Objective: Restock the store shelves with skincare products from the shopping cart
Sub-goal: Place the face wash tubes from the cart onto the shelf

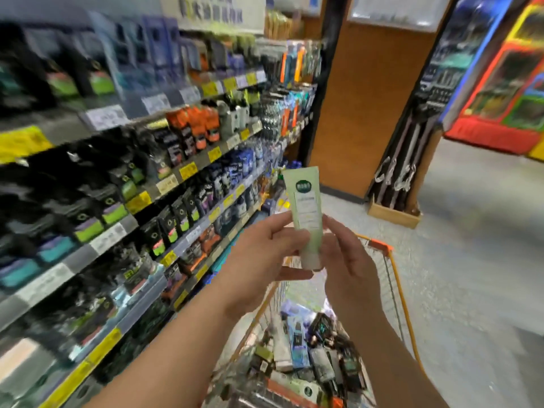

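A pale green skincare tube (303,201) with a round dark green logo stands upright, cap down, above the cart. My left hand (265,254) pinches its lower left side between thumb and fingers. My right hand (344,260) holds its lower right side near the white cap. Below my arms, the orange wire shopping cart (382,251) holds several boxed and tubed skincare products (297,346). The store shelves (147,201) run along the left, packed with dark tubes and boxes.
Yellow and white price tags (188,170) line the shelf edges. A brown pillar (362,113) stands behind the tube. A wooden crate (394,214) with long packaged items sits at its foot. A bright red and yellow display (506,98) is at far right. Grey floor stretches to the right.
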A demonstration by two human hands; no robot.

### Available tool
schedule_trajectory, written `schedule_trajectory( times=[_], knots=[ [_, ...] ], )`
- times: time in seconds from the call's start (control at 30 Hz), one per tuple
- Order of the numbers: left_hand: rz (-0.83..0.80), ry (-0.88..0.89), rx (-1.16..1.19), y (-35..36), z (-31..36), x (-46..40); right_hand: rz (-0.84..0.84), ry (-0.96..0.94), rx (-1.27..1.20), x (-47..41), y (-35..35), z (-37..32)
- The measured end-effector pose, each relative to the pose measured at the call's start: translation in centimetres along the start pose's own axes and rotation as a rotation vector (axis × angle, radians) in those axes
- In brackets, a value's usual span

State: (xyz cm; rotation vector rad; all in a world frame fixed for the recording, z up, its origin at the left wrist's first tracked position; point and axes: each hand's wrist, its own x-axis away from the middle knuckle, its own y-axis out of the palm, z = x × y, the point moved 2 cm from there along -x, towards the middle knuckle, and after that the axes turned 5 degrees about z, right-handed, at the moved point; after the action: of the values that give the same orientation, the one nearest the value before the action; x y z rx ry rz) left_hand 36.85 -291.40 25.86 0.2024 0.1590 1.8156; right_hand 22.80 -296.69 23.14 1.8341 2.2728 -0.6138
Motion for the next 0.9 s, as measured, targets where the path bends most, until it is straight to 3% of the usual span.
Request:
schedule_trajectory(
  times=[0.37,0.9],
  knots=[
    [0.360,0.255,-0.162,-1.8,5.4,9.2,-0.369,-0.068,-0.186,1.0,2.0,-8.4],
    [0.836,0.428,-0.161,-13.5,9.9,27.8,-0.856,-0.087,-0.458,11.3,17.7,-19.6]
  ],
)
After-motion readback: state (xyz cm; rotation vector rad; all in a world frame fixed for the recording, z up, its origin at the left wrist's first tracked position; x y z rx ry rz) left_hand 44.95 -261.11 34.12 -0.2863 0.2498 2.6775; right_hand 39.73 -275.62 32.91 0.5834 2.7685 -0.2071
